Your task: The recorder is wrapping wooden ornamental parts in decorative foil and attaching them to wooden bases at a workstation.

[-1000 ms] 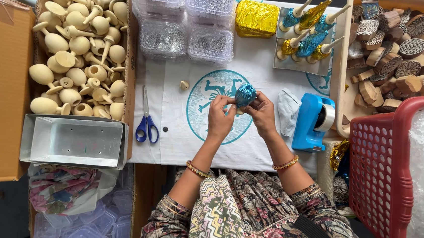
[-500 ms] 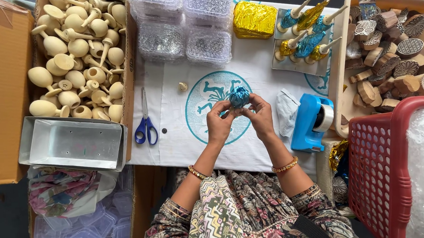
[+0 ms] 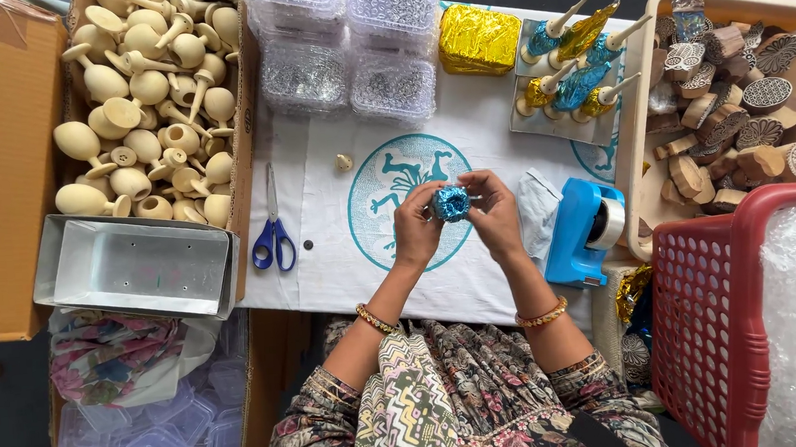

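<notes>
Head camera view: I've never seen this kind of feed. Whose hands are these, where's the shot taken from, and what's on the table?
No machine here: a camera on a person's head looks straight down at their own bare hands. The left hand and right hand together hold a small piece wrapped in blue foil over a white cloth. Around it lie blue-handled scissors, a blue tape dispenser, clear lidded boxes, a gold foil block, and a box of plain wooden pieces. A tray of carved wooden blocks sits right.
</notes>
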